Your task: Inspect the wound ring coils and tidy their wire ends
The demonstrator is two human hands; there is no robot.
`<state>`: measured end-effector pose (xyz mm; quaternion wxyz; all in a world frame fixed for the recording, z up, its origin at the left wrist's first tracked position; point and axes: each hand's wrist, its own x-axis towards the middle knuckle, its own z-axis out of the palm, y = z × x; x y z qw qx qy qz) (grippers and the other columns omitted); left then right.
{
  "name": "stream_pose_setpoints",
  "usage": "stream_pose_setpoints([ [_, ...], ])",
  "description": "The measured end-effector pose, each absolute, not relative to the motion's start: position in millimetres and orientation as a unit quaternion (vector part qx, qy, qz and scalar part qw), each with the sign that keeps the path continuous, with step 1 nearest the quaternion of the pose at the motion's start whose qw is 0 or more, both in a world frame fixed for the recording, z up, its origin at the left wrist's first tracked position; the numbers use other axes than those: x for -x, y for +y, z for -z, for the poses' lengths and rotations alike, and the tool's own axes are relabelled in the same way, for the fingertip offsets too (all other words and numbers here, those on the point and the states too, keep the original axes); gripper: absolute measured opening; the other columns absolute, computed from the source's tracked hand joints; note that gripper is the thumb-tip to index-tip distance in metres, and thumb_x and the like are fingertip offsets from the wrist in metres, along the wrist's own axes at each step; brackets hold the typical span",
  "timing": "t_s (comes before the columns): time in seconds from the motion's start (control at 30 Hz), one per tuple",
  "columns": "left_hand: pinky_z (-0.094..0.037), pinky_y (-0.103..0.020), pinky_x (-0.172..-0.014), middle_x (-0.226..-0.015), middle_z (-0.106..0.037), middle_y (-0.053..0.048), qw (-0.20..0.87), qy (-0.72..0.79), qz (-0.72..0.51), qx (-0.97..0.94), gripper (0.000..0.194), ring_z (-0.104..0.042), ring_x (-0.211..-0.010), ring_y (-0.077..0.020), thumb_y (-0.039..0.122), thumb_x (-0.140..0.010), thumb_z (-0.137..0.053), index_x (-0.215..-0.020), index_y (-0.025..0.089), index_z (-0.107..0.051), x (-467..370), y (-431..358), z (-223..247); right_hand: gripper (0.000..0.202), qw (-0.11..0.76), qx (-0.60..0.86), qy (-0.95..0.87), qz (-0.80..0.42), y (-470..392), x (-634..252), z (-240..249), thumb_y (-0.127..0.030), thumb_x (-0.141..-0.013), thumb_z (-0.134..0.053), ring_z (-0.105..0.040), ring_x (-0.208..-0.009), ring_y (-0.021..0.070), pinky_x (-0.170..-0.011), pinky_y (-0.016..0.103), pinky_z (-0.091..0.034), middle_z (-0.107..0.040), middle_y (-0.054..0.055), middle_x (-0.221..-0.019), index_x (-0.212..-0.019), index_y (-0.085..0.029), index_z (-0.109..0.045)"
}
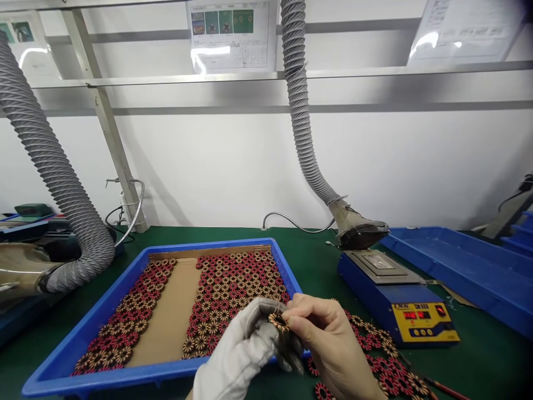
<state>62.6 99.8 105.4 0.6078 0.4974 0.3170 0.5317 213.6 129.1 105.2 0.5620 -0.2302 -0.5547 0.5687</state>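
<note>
My left hand (238,350), in a white glove with greyed fingertips, grips a small copper-wound ring coil (277,320) between thumb and fingers. From the other side, the bare fingers of my right hand (331,341) are pinched together at the coil's edge, where thin wire ends seem to stick up. Exactly what those fingertips hold is partly hidden. Behind both hands, a blue tray (104,384) carries rows of similar coils (235,289), some copper-coloured and some red, on brown cardboard. More loose coils (389,369) lie on the green table beside my right wrist.
A blue heated unit (370,300) with a yellow panel and red digits stands at right, beneath a grey extraction hose (306,128). Another hose (54,161) hangs at left. Beyond the unit lies a second blue tray (462,261). A red thin tool (445,388) rests front right.
</note>
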Motion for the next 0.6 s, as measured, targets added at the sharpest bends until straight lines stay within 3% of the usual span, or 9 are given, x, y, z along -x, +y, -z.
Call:
stream_pose_setpoints([
  [0.2,-0.047,-0.025,-0.071,-0.086,-0.059,-0.003,0.587,0.320,-0.540,-0.512,0.031,-0.055,-0.079,-0.0153,0.045,-0.086,-0.068,-0.101,0.018,-0.068,-61.5,100.7,-102.3,0.016,0.577,0.238,-0.578,-0.526,125.3,-211.9,-103.0,-0.031,-0.081,-0.077,-0.046,-0.054,0.0111,-0.051,0.024,-0.034,-0.052,-0.001,-0.058,-0.069,-0.021,-0.077],
  [0.4,-0.046,-0.029,-0.085,-0.085,-0.058,-0.003,0.602,0.315,-0.536,-0.501,0.030,-0.055,-0.095,-0.0199,0.044,-0.087,-0.066,-0.106,0.021,-0.067,-58.2,98.7,-104.5,0.017,0.571,0.236,-0.576,-0.534,125.2,-211.9,-103.2,-0.032,-0.082,-0.076,-0.045,-0.055,0.0114,-0.051,0.025,-0.034,-0.053,-0.001,-0.060,-0.069,-0.021,-0.076],
  [0.6,-0.045,-0.028,-0.082,-0.097,-0.063,-0.006,0.600,0.317,-0.515,-0.523,0.044,-0.054,-0.092,-0.0200,0.055,-0.080,-0.070,-0.108,0.021,-0.069,-53.3,93.3,-110.5,0.031,0.548,0.249,-0.539,-0.589,118.8,-207.1,-111.5,-0.044,-0.079,-0.077,-0.041,-0.053,0.0115,-0.050,0.025,-0.030,-0.050,-0.001,-0.058,-0.064,-0.018,-0.067],
])
